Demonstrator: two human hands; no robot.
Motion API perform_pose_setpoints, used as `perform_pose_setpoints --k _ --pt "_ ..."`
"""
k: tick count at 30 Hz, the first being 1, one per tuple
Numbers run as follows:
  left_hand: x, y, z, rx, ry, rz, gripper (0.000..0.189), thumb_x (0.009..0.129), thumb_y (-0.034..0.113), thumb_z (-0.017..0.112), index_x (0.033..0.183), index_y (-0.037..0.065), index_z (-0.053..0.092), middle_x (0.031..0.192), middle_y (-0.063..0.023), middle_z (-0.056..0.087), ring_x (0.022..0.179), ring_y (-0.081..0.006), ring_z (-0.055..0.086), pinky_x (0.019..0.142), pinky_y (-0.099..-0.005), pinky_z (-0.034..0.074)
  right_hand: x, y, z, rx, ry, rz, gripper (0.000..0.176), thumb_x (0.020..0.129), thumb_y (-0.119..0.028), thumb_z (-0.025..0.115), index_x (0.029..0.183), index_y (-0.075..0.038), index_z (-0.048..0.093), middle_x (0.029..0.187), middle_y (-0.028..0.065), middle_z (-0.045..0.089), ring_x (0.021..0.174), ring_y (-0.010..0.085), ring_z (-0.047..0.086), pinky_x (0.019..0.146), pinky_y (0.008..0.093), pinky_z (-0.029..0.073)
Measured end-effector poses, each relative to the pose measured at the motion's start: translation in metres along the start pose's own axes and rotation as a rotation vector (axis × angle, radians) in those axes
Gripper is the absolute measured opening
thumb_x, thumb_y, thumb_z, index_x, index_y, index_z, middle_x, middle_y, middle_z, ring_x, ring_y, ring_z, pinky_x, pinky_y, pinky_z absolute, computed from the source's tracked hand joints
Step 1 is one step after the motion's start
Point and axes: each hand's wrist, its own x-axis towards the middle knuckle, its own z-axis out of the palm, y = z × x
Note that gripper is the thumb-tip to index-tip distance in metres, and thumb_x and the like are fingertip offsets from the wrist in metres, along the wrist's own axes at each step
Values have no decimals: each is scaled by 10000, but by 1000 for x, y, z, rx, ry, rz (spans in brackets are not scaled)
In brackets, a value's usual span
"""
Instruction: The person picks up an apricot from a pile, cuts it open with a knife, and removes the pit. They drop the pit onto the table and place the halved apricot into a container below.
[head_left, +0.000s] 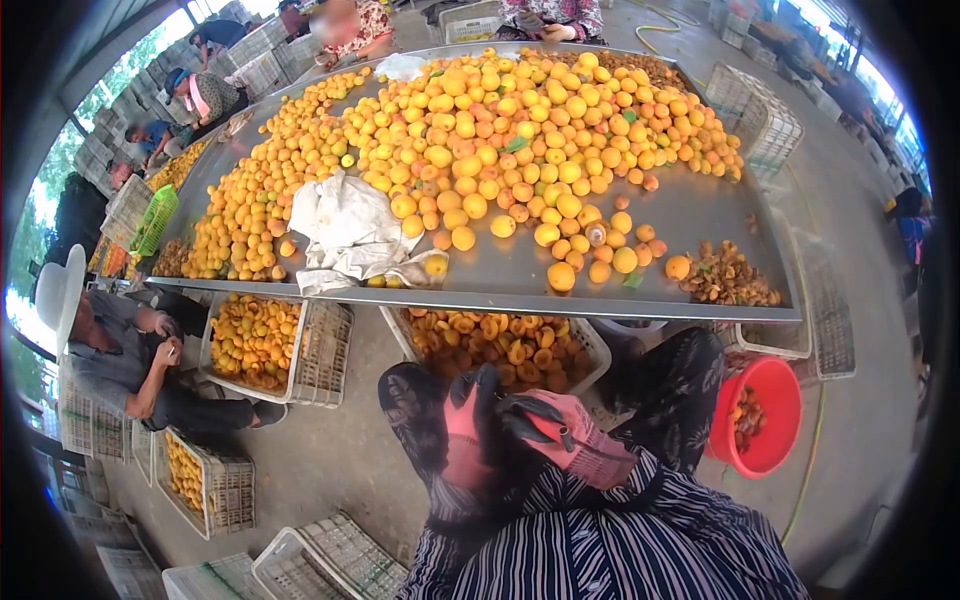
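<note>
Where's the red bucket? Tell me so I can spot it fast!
Find the long grey metal table heaped with orange apricots. Look below its near right corner, on the concrete floor beside the seated person's dark patterned knee. The round red plastic bucket sits there, the only red tub among white mesh crates.

Fruit pile [500,120] covers most of the table [700,215], cloth [340,225] by the front edge, pits [730,278] heaped at the front right corner. A crate [500,345] sits below that front edge, another crate [262,342] left of it, bucket [765,415] on the right.
</note>
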Motion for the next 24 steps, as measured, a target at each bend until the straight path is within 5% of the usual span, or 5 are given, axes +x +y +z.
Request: perform_pose_setpoints --k 2,9,12,15,24 --pt "-5 3 -14 931 -222 919 259 726 133 653 943 29 558 840 -103 583 768 -270 575 679 -341 462 -5 9 -1 266 11 158 314 763 -90 666 1062 -12 607 974 109 651 904 215 637 815 293 486" --pt "3 6 -34 807 -465 835 372 719 143 637 1056 13 548 926 -146 583 852 -311 575 739 -356 468 -2 26 13 404 -37 164 353 757 -102 677 1093 -24 602 999 107 651 930 224 638 819 307 490" --pt "17 -27 -24 624 -134 1023 296 814 190 615 1052 20 574 915 -97 582 843 -232 579 720 -327 471 6 10 12 -39 -92 -103 441 751 -163 680 1161 -47 566 1031 120 621 934 294 620 815 328 496" --pt "22 -36 -12 -142 13 201 229 897 286 580 946 65 613 780 -4 543 690 -114 559 590 -258 469 2 7 15 -258 -153 -139 534 729 -221 680 1218 -74 521 1062 139 581 965 341 576 839 386 484" --pt "25 -36 -14 -467 29 27 294 921 358 513 1037 96 578 788 -20 577 623 -146 562 537 -267 481 -8 11 16 -221 -164 -124 679 657 -228 700 1281 -109 460 1118 156 525 1036 359 518 898 436 440"
